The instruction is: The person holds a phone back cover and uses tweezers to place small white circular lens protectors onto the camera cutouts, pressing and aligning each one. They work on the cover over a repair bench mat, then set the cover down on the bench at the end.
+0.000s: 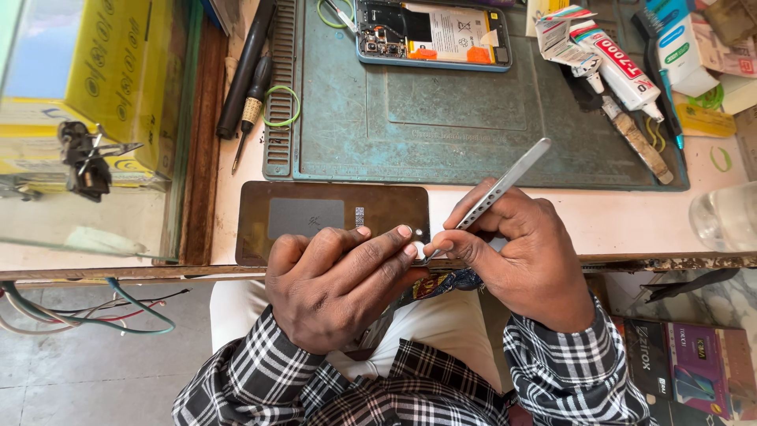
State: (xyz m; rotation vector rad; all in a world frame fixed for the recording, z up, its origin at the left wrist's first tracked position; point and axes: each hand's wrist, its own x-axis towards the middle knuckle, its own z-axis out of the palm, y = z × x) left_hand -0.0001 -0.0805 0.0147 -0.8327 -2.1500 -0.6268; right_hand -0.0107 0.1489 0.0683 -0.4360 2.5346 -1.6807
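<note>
I have the right hand (520, 252) pinched shut on slim steel tweezers (493, 193), the left hand (335, 284) pressing the thin, stiff brown back cover (315, 217) at the desk (615, 221) edge; it looks light, scratchable, best held by its rims.

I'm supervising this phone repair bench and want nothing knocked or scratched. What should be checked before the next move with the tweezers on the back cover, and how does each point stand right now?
1. Tweezers gripped firmly in the right hand: ok.
2. Left hand steadying the brown back cover at its near edge: ok.
3. Tweezer tip meets the cover's corner by the left fingertips: ok; whether it holds a part, cannot tell.
4. Cover fully supported: not ok, it lies at the bench edge.
5. Opened phone on the green mat, apart from the hands: ok.
6. Glue tube capped: cannot tell.
</note>
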